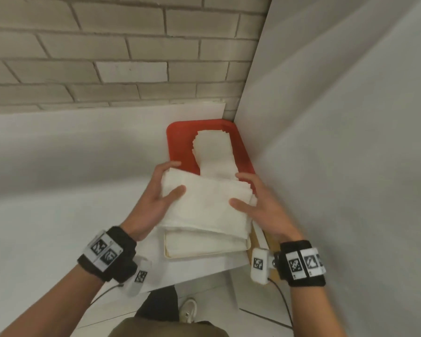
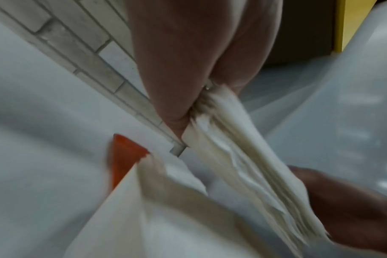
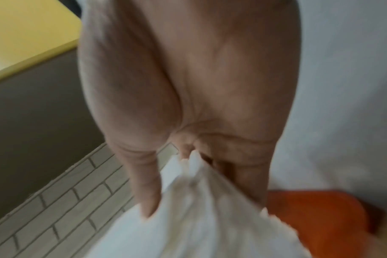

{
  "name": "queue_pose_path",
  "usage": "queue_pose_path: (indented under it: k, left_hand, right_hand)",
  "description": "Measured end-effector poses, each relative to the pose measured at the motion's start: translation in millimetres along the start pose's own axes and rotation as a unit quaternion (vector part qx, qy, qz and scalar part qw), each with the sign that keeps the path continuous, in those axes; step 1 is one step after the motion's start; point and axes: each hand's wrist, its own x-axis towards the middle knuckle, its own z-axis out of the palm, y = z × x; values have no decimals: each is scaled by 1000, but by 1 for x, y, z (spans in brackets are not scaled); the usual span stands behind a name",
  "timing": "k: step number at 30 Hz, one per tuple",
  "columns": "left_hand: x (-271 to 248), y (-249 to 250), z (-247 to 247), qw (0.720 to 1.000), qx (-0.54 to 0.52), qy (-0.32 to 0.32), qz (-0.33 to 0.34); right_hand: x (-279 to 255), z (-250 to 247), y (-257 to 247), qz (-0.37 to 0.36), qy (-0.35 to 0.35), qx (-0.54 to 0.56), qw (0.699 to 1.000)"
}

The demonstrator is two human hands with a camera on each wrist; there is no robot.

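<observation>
Left hand: my left hand [image 1: 153,203] grips the left edge of the thick stack of white folded paper napkins [image 1: 204,205], with the thumb on top and the fingers curled underneath and round the far corner.
Right hand: my right hand [image 1: 260,207] grips the right edge the same way, thumb pressed on top and fingers wrapped round the far side.
Left wrist view: the many layers of the stack [image 2: 243,157] fan out from my pinch.
Right wrist view: blurred, with white sheets [image 3: 199,218] clamped between thumb and fingers.
Stack's place: it is held between both hands, just above the shallow cream rectangular tray [image 1: 204,255], which holds more white sheets.
Beyond: the flat red plastic tray [image 1: 180,137] lies in the corner and carries a fanned pile of white napkins [image 1: 214,149].
Surroundings: a white tabletop [image 1: 58,166], a pale grey brick wall [image 1: 107,57] behind and a white panel [image 1: 338,142] on the right.
</observation>
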Motion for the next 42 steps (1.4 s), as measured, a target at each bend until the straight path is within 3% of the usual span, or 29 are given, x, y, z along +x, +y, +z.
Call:
queue_pose_path:
  k: [2,6,10,14,16,17,19,20,21,23,25,28,30,33,36,38,42]
  left_hand:
    - [-20,-27,7,999,23,13,-39]
    - [-32,-63,24,983,162,24,-78]
    - [-28,-57,38,972,218,29,-81]
    - [-30,-54,36,955,274,6,-113]
    - [-37,-47,31,940,329,9,-87]
    - [-40,-42,26,919,390,34,-48]
    - [-43,-31,18,829,549,92,57]
    - [-41,-26,17,791,592,100,114]
    - [-37,-22,19,777,604,81,158]
    - [-24,-29,31,786,582,-8,208]
    - [-19,-47,48,783,582,-94,198]
    - [-23,-75,55,785,585,-128,158]
    - [-28,-81,49,783,586,-131,162]
    - [-34,-74,39,746,625,-156,169]
    - [-37,-64,25,708,667,-213,96]
    - [-38,-55,19,700,664,-260,36]
    - [-40,-45,24,661,692,-290,17]
  right_hand:
    - [-11,22,20,-2,59,15,998]
    - [-26,58,26,12,106,-113,988]
    - [-23,76,40,38,145,-146,978]
    - [-19,79,36,45,138,-211,967]
    - [-27,73,27,45,151,-304,939]
    - [-32,68,22,37,171,-368,913]
    - [-40,61,7,-4,235,-432,871]
    - [-42,60,0,-38,255,-418,871]
    - [-41,63,-6,-72,259,-397,878]
    - [-32,76,-7,-99,215,-379,895]
    - [-23,94,8,-75,122,-381,913]
    - [-22,111,49,10,-8,-411,911]
    - [-22,108,63,50,-51,-414,908]
    - [-24,94,56,46,-86,-394,914]
    - [-32,80,48,45,-76,-349,933]
    - [-38,75,45,30,-74,-332,940]
    - [-30,65,44,61,-104,-329,937]
